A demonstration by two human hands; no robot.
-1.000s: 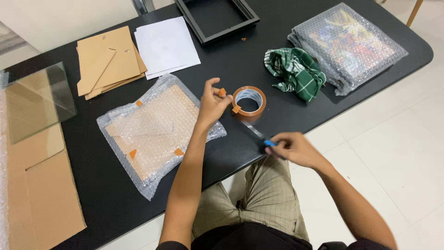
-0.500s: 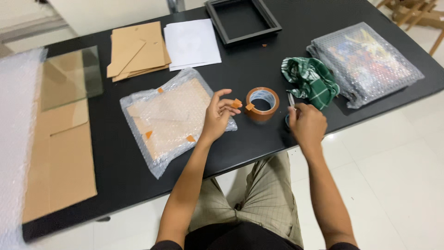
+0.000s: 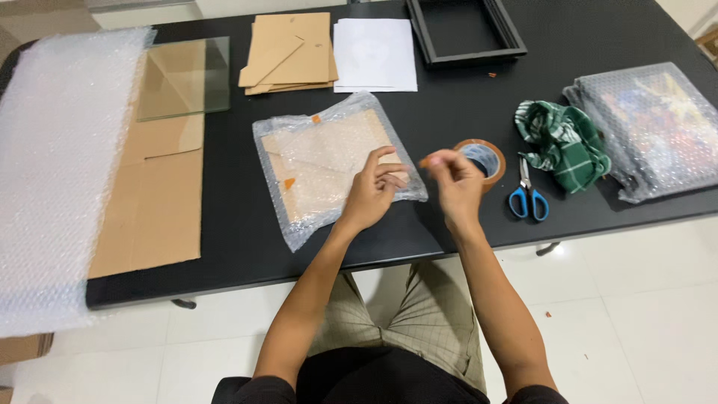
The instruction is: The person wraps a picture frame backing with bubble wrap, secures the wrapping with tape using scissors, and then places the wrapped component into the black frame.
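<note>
A flat bubble-wrapped package with brown card inside and small orange tape tabs lies on the black table. My left hand rests on its right edge, fingers spread and pressing down. Just to the right, my right hand is raised a little, its fingertips pinched on a short piece of orange-brown tape. A roll of brown tape sits right behind that hand, partly hidden by it. Blue-handled scissors lie on the table beside the roll.
A green checked cloth and a second bubble-wrapped bundle lie at right. At the back are a black frame, white paper and card pieces. A glass pane, cardboard and a bubble-wrap sheet lie at left.
My right hand has set the scissors down beside the tape roll and moved left to the tape piece. My left hand has let go of the tape and dropped onto the package's edge.
</note>
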